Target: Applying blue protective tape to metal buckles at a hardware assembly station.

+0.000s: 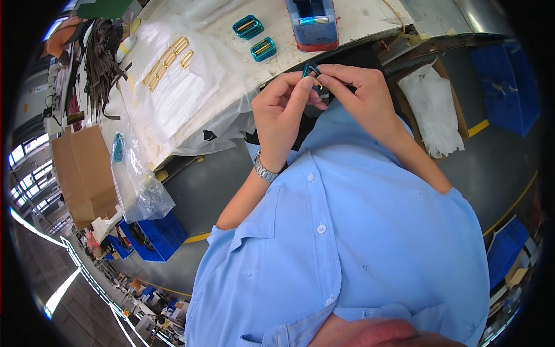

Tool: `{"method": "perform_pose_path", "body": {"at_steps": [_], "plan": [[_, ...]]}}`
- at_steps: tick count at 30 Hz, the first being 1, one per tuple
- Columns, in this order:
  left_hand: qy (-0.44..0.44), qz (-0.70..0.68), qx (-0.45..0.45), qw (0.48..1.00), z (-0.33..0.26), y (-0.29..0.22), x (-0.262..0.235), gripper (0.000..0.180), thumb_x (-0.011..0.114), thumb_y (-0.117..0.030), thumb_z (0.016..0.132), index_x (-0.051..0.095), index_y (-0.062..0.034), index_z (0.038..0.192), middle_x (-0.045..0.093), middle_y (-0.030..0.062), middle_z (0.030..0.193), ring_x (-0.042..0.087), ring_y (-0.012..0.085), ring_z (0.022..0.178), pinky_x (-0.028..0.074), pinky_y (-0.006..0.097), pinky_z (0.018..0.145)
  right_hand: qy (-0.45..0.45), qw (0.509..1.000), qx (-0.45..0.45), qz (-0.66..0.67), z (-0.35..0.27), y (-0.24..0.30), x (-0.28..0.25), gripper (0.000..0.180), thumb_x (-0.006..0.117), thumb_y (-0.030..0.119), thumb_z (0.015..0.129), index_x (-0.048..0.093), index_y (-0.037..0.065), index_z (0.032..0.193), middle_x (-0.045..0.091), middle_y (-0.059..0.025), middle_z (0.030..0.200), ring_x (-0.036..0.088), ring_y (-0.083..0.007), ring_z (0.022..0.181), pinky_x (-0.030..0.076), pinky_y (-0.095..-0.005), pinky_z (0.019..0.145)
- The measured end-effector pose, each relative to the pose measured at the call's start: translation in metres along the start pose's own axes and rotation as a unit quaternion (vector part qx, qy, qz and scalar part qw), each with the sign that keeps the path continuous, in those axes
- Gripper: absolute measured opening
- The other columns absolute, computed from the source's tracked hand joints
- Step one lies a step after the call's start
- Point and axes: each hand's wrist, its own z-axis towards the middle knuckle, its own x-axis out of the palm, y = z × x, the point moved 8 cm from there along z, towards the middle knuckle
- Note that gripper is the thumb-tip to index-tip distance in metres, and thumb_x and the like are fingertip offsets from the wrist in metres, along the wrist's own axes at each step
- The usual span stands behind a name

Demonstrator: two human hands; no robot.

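Note:
Between my two hands, just off the table's front edge, is a teal buckle [310,70] with a gold-coloured part at it. My left hand [283,107] pinches it from the left, thumb and fingertips together. From the right, thumb and forefinger of my right hand [359,95] close on the same buckle. My fingers hide much of it. Two more teal buckles with gold bars [248,27] lie on the table ahead. Gold oval rings [165,63] lie in a row on white sheeting to the left, with a single one beside them.
A blue tape dispenser [313,26] stands at the table edge. Dark straps [104,58] hang at the far left, near a cardboard box [85,173] and a clear plastic bag [141,185]. A box with white wrapping [432,107] and a blue bin [506,87] are at the right.

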Motion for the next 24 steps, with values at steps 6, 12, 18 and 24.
{"method": "perform_pose_path", "body": {"at_steps": [6,12,18,24], "plan": [[0.011,-0.034,-0.034,0.999,-0.012,0.007,-0.018,0.022,0.066,-0.012,0.11,0.072,0.0083,0.115,0.073,0.0096,0.09,0.073,0.0192,0.073,0.061,0.03,0.071,0.046,0.987,0.062,0.139,0.002,-0.007,0.012,0.021,0.074,0.011,0.101,0.08,-0.002,0.116,0.082,-0.0089,0.095,0.077,-0.014,0.081,0.058,-0.0263,0.071],[0.012,0.331,0.168,0.929,-0.009,-0.052,-0.02,0.031,0.079,-0.005,0.094,0.072,-0.0014,0.124,0.076,0.0112,0.107,0.074,0.022,0.094,0.06,0.032,0.074,0.075,0.997,0.015,0.017,0.006,0.012,0.009,0.018,0.072,0.009,0.099,0.081,-0.002,0.11,0.08,-0.0112,0.088,0.076,-0.0125,0.077,0.058,-0.0263,0.072],[0.138,0.486,0.293,0.812,-0.012,-0.066,0.0,0.043,0.087,-0.007,0.081,0.076,-0.0065,0.122,0.078,0.0106,0.107,0.074,0.0307,0.094,0.06,0.039,0.08,0.11,0.992,0.062,0.012,0.005,0.006,0.017,0.019,0.071,0.013,0.102,0.08,-0.003,0.106,0.078,-0.0088,0.084,0.07,-0.0116,0.072,0.057,-0.0264,0.071],[0.005,0.465,0.261,0.846,0.009,-0.064,-0.031,0.038,0.089,-0.009,0.082,0.077,-0.0042,0.118,0.078,0.0098,0.101,0.073,0.0233,0.088,0.059,0.035,0.08,0.127,0.943,0.149,0.27,0.01,-0.007,0.026,0.037,0.064,0.023,0.111,0.068,-0.003,0.137,0.079,-0.0084,0.104,0.074,-0.0144,0.091,0.059,-0.0284,0.084]]}}
